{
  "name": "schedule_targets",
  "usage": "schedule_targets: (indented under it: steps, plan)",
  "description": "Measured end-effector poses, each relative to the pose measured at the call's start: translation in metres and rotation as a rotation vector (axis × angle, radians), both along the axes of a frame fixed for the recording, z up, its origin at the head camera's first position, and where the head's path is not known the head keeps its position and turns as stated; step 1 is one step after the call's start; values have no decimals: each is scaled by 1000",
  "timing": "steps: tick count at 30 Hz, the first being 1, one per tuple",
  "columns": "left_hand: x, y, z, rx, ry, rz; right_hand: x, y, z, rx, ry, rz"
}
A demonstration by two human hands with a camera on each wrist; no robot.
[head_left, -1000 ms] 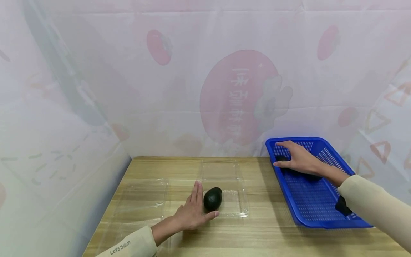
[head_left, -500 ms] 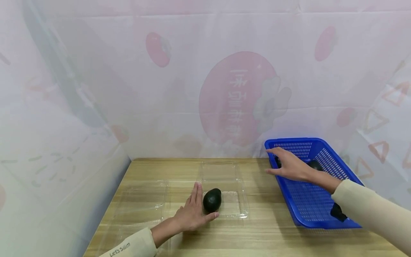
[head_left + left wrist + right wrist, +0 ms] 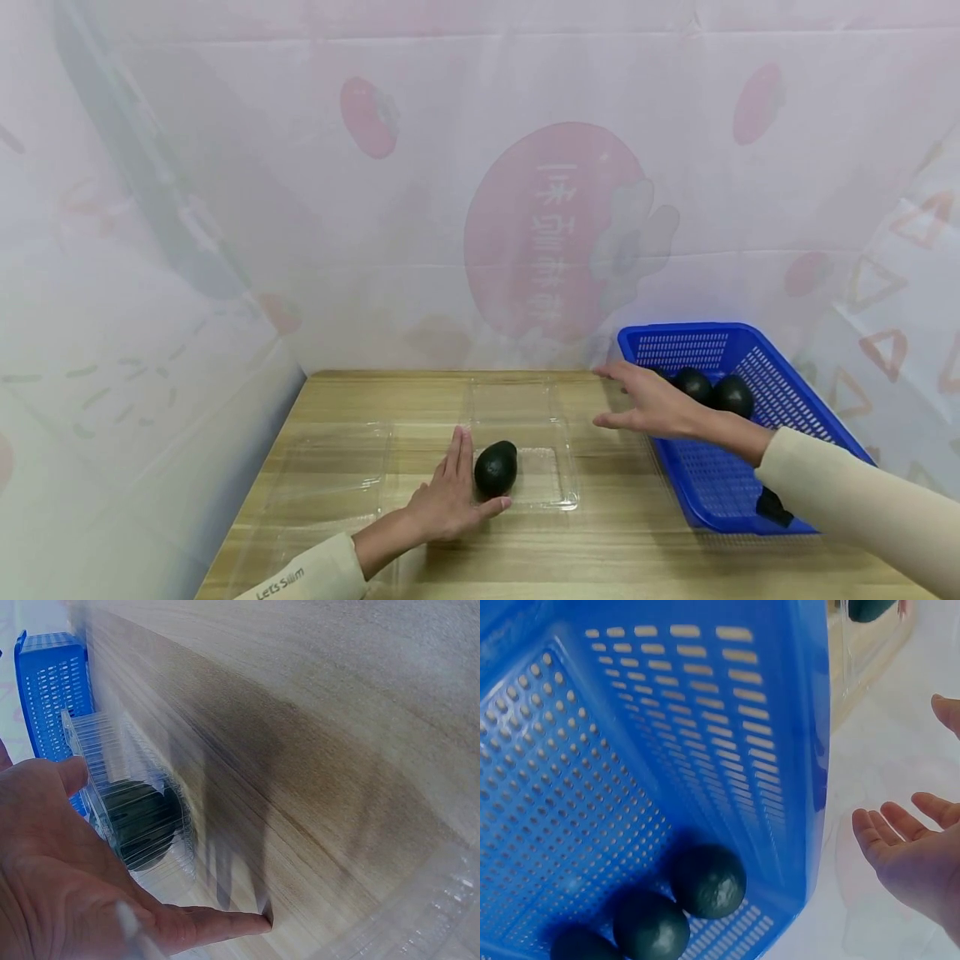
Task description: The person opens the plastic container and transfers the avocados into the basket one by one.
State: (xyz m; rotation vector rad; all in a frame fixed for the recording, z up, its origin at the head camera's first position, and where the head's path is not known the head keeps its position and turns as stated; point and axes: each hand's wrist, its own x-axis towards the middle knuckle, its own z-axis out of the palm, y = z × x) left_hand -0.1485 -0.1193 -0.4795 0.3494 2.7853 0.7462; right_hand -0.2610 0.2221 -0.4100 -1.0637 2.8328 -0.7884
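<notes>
A dark green avocado (image 3: pixel 496 469) sits in a clear plastic clamshell box (image 3: pixel 566 500) whose lid lies folded back. My left hand (image 3: pixel 448 500) is at the box's left side, fingers extended and thumb along its front. In the left wrist view that thumb is at the box wall, with the avocado (image 3: pixel 142 823) showing through the plastic. Past the left rim of the blue basket (image 3: pixel 678 492) hovers my right hand (image 3: pixel 660 404), fingers apart and holding nothing. Avocados (image 3: pixel 732 396) lie at the basket's far end; the right wrist view shows three avocados (image 3: pixel 651 926) there, one cut off by the frame.
Another clear plastic box (image 3: pixel 330 467) lies on the left of the wooden table (image 3: pixel 607 550), partly behind the left forearm. A printed cloth (image 3: pixel 420 208) hangs behind the table and along its sides.
My right hand has moved left, from inside the basket out over its left rim, uncovering the avocados at the far end. My left hand and the boxed avocado have stayed in place.
</notes>
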Motion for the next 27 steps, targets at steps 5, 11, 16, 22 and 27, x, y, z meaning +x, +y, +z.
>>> schedule_targets:
  steps: [5, 11, 16, 22, 27]
  plan:
    - [0, 0, -1, -1, -2, 2, 6, -8, -2, -1, -47, 18]
    - [-1, 0, 1, -2, 1, 1, 10, -21, -4, -14, -63, 46]
    - [-2, 0, 1, -6, -5, -2, 12, -31, -5, -7, -64, 55]
    - [-2, 0, 1, -10, -14, 1, 14, -39, -7, 23, -47, 67]
    - [-3, 0, 2, -14, -21, 1, 16, -45, -8, 37, -36, 80]
